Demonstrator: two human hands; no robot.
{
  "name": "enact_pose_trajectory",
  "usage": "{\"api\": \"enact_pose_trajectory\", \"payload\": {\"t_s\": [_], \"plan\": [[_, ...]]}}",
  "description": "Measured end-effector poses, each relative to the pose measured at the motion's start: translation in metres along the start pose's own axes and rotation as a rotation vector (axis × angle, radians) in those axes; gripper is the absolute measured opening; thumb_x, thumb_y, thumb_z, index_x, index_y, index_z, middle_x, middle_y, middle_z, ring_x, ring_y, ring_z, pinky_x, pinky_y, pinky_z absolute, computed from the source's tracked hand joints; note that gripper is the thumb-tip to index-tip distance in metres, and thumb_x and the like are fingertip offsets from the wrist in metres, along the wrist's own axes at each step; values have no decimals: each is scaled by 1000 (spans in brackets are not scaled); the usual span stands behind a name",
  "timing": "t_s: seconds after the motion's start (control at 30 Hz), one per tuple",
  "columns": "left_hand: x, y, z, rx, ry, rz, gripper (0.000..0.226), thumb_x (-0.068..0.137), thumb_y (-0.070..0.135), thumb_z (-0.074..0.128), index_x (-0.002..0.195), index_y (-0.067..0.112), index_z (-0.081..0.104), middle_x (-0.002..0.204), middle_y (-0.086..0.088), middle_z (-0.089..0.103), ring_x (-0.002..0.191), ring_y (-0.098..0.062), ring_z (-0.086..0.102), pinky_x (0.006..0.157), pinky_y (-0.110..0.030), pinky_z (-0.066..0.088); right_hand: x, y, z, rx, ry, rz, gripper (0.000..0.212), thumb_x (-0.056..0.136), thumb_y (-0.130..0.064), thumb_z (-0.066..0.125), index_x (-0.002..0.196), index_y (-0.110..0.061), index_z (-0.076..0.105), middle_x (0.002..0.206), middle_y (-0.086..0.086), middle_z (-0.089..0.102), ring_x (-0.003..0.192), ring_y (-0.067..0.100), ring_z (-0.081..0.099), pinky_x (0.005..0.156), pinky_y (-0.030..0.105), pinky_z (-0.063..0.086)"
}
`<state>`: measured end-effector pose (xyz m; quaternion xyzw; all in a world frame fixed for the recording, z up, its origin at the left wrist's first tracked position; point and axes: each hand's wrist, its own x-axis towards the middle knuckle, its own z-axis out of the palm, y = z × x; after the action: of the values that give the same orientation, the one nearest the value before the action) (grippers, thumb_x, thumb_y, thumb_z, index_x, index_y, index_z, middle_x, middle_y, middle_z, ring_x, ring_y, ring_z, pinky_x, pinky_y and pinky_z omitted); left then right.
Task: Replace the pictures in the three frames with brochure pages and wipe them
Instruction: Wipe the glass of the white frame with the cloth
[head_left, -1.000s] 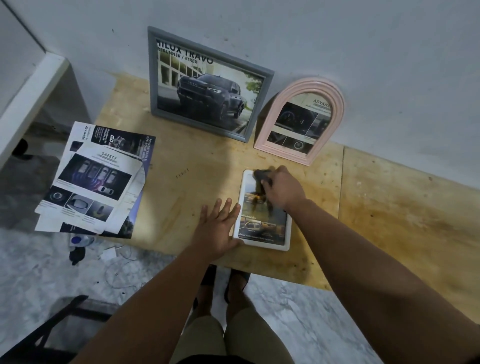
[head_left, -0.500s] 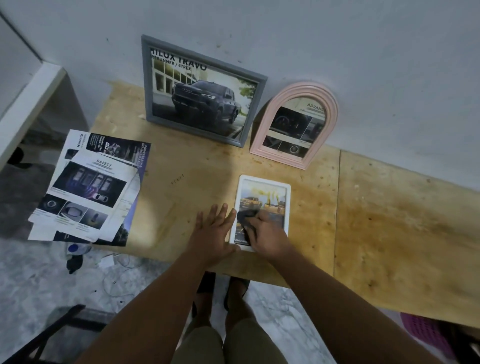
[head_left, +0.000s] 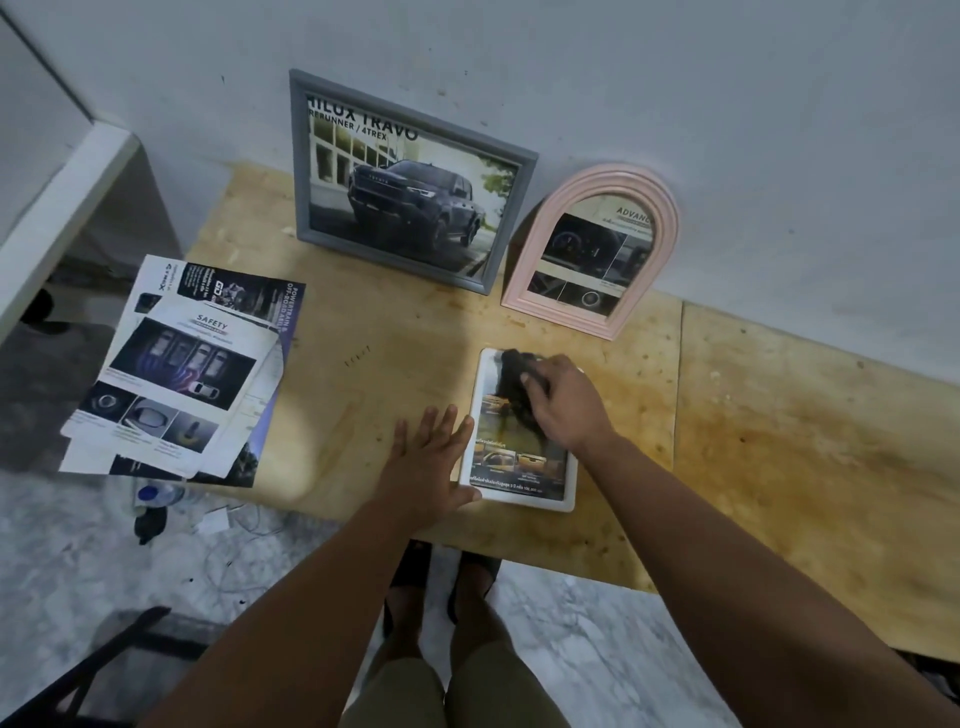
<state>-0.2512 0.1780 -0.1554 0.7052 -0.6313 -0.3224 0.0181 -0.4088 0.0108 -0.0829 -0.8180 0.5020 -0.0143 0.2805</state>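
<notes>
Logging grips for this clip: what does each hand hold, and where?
Right hand grips a dark cloth, bunched at its top, on the white frame. Left hand holds nothing; it lies flat against the frame's left edge.

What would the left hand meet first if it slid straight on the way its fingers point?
Probably nothing soon: the left hand points up along the white frame's left edge over bare table; the grey frame lies further on.
</notes>
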Motion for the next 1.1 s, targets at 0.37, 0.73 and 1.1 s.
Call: {"api": "enact_pose_trajectory", "payload": {"t_s": [0.37,0.73,1.1], "plan": [[6,0,4,39,-56,-46,101,88,69,51,158,34,-13,158,8,-33,148,-19,-30,119,-52,-16,-62,26,80,-427,-105,-317,52,99,-33,35,138,-11,61,147,10,57,140,25,50,118,61,26],[3,2,-2,50,-39,-18,99,88,72,47,158,33,-12,159,4,-30,148,-24,-29,119,-56,-13,-71,4,9,675,-65,318,18,104,-20,56,103,-21,74,82,-4,71,75,17,67,60,20,49],[8,-1,6,53,-39,-42,103,86,72,48,155,36,-19,158,9,-33,148,-20,-30,120,-53,-15,1,20,62,-331,17,-228,48,103,-23,48,148,-7,50,158,13,43,151,31,30,125,52,15]]}}
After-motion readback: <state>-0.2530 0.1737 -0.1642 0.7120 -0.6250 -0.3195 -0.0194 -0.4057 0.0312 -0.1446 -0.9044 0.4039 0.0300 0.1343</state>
